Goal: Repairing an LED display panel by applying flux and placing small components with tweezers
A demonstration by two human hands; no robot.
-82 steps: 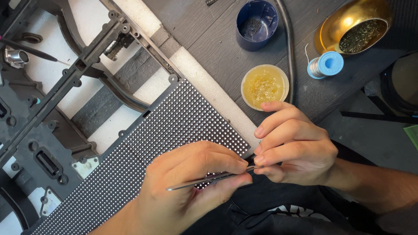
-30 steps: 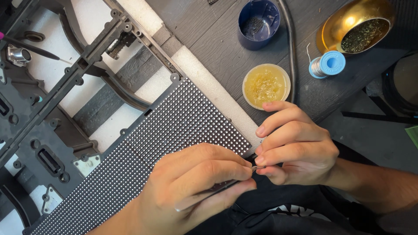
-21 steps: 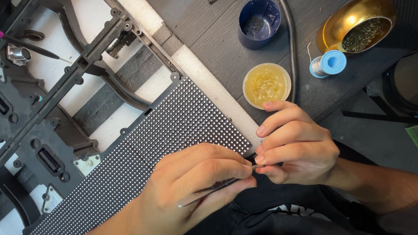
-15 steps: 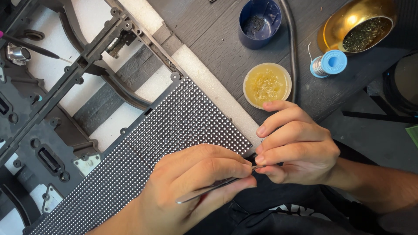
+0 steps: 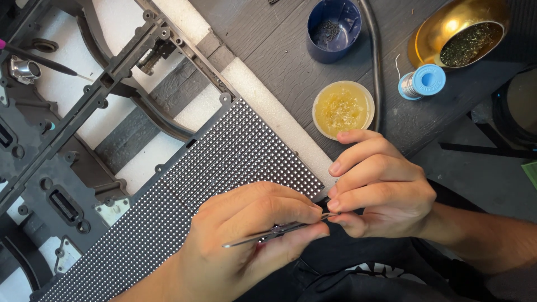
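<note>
A dark panel covered in a grid of small dots lies slanted across the bench. Over its near right corner my left hand pinches a pair of thin metal tweezers, tips pointing right. My right hand is curled just to the right, thumb and fingertips pressed together at the tweezer tips. Whatever sits between those fingertips is too small to make out.
A round tin of yellow paste stands just beyond my right hand. Further back are a blue cup, a blue spool of wire, a gold bowl of dark wool and a black cable. A dark plastic frame fills the left.
Both hands stay nearly in place. The tweezers in my left hand have shifted slightly, and their tips remain against my right fingertips.
</note>
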